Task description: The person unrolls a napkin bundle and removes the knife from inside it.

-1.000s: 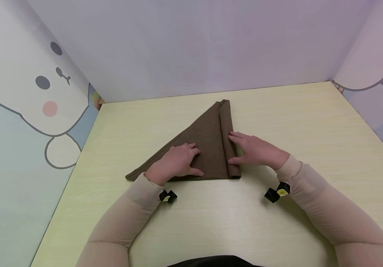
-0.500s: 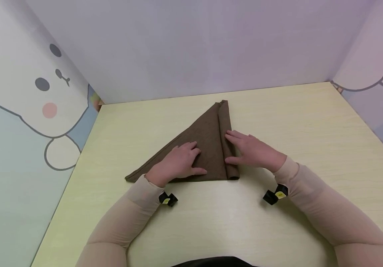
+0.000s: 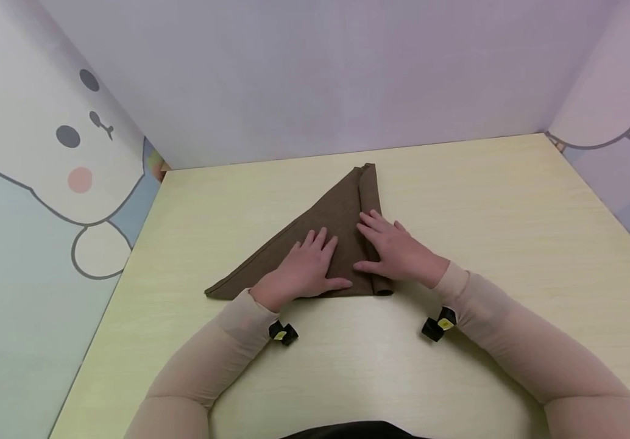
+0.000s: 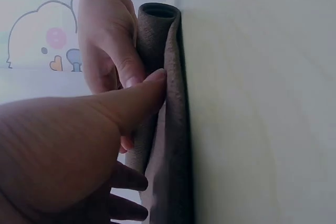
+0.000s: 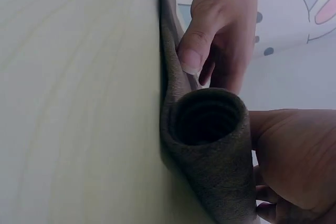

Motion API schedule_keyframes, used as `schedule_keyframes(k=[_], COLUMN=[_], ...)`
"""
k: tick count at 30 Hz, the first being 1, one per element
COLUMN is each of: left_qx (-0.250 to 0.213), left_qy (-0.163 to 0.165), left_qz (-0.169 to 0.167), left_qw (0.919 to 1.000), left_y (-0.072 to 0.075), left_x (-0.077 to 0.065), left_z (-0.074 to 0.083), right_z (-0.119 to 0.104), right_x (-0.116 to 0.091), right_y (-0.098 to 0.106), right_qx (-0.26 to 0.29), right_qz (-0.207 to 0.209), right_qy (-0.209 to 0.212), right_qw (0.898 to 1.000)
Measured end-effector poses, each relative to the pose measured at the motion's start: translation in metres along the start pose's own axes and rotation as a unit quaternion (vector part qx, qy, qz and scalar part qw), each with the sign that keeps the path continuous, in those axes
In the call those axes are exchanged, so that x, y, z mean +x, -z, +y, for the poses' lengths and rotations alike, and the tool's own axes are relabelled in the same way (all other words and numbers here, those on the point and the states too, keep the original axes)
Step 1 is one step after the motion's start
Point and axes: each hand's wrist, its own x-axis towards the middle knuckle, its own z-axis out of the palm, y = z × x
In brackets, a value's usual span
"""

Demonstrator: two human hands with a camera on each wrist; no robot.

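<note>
A brown cloth (image 3: 331, 210), folded to a triangle, lies on the table with its right side wound into a roll (image 3: 369, 189). My left hand (image 3: 303, 268) rests on the flat part, fingers spread and thumb towards the roll. Across the roll lies my right hand (image 3: 399, 251), its fingers and thumb reaching over to the roll's left edge. In the right wrist view the roll's hollow end (image 5: 207, 119) shows several layers, and the left thumb touches the flat cloth beside it. From the left wrist, the roll (image 4: 152, 32) stands between both thumbs; part of the right fingers is hidden.
The pale wooden table (image 3: 474, 201) extends around the cloth. A plain wall (image 3: 315, 79) rises at its back edge, and walls with cartoon animals (image 3: 79, 177) stand left and right. A small black camera (image 3: 283, 333) hangs at each wrist.
My right hand has moved left, further over the roll. The left hand has slid slightly right and its fingers have straightened. The cloth has hardly shifted.
</note>
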Motion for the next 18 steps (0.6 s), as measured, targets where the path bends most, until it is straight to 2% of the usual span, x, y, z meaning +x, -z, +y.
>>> schedule_keyframes(k=[6, 18], left_qx=[0.032, 0.044], left_qy=[0.002, 0.001], left_qz=[-0.002, -0.002], left_qw=[0.9995, 0.9990], left_y=[-0.0024, -0.0010], left_x=[0.0012, -0.0005], left_z=[0.0015, 0.0010], right_z=[0.0007, 0.0009], right_x=[-0.0005, -0.0014], right_y=[-0.0010, 0.0012], right_qx=[-0.010, -0.013], right_qz=[-0.005, -0.011], right_qy=[0.003, -0.003], right_qw=[1.000, 1.000])
